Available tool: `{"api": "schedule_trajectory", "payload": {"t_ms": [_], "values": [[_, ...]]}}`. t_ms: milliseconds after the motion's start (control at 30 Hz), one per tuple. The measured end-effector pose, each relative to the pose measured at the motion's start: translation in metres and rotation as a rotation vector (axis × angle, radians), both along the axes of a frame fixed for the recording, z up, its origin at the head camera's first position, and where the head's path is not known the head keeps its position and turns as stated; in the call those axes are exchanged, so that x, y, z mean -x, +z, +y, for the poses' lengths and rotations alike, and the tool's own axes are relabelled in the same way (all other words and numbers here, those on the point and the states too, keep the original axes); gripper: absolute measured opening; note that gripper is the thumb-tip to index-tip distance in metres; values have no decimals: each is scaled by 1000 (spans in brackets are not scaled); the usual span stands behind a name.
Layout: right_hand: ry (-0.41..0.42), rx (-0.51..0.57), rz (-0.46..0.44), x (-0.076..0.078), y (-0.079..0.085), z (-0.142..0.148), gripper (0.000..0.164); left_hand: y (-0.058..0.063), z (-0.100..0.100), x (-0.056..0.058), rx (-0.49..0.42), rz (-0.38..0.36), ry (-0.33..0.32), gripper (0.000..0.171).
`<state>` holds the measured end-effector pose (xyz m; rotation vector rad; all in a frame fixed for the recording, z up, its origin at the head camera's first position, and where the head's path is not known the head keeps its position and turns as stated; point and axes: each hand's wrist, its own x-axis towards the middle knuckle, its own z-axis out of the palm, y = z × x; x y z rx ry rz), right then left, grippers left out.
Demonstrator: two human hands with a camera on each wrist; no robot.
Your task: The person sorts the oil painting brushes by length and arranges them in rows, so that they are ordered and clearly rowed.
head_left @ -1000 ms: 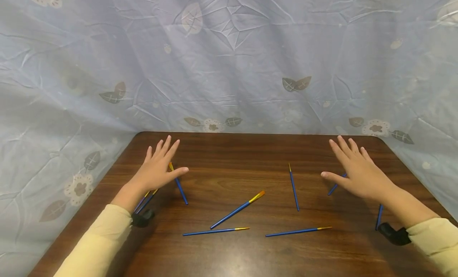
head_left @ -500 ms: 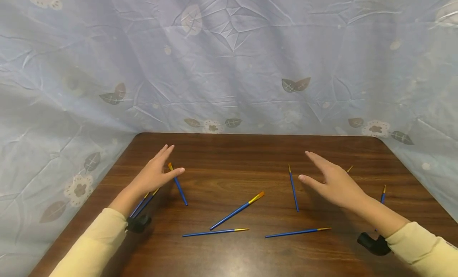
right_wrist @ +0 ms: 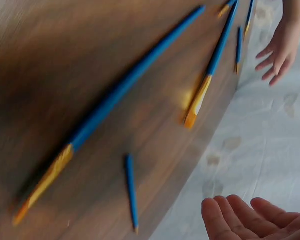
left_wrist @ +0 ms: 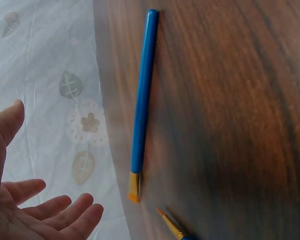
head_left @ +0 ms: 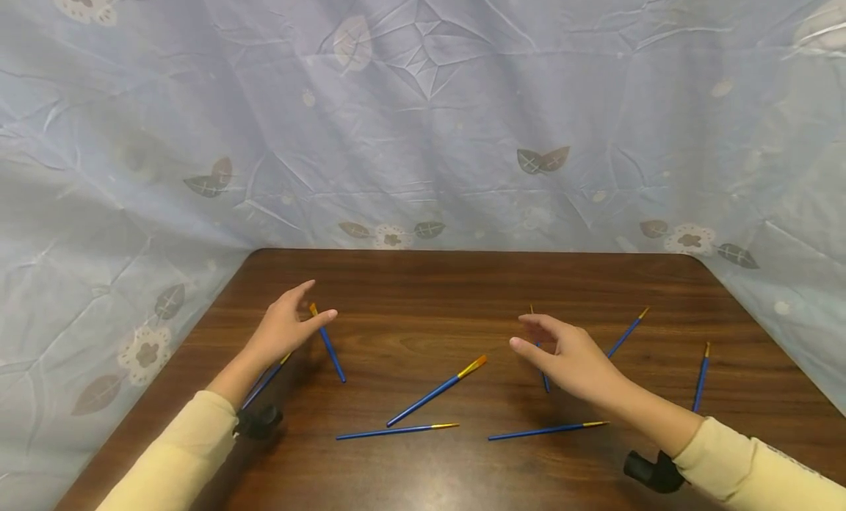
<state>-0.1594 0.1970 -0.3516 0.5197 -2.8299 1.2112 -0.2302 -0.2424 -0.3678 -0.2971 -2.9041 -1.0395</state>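
Several blue-handled paintbrushes lie scattered on a table. My left hand (head_left: 283,329) hovers over the left side, holding nothing, thumb apart from the fingers. Just right of it lies a flat paintbrush (head_left: 333,355); a thinner one (head_left: 266,382) is partly hidden beneath the wrist. In the left wrist view, one brush (left_wrist: 144,95) lies beyond my spread fingers. My right hand (head_left: 578,360), fingers slightly bent and grasping nothing, is above a thin paintbrush (head_left: 546,382) that it partly covers. Between the hands rests a wide flat paintbrush (head_left: 426,399).
Two thin brushes, one left (head_left: 390,432) and one right (head_left: 542,431), lie toward the front. Two more, a slanted brush (head_left: 634,326) and a far-right brush (head_left: 702,379), are right of my right hand. A patterned cloth (head_left: 423,144) hangs behind the dark wooden table (head_left: 423,276).
My right hand has swept left and lower, from the right side to over the thin brush, its spread fingers now drawn together. My left hand has turned and dipped slightly. The brushes stayed put.
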Motion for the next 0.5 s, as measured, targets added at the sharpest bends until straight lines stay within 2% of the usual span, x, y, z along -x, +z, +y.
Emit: {"api": "schedule_trajectory", "payload": {"t_ms": [167,367,500], "values": [[2,97,-96,-4,-4,-16,54,-2,2,-1,-58,-21,31,88],[-19,271,-237,-6,-11,-31,50,-9,2,0,-88,-31,70,88],[-47,314,-281,-8,-20,-39,51,-16,2,2,-93,-25,83,85]]}}
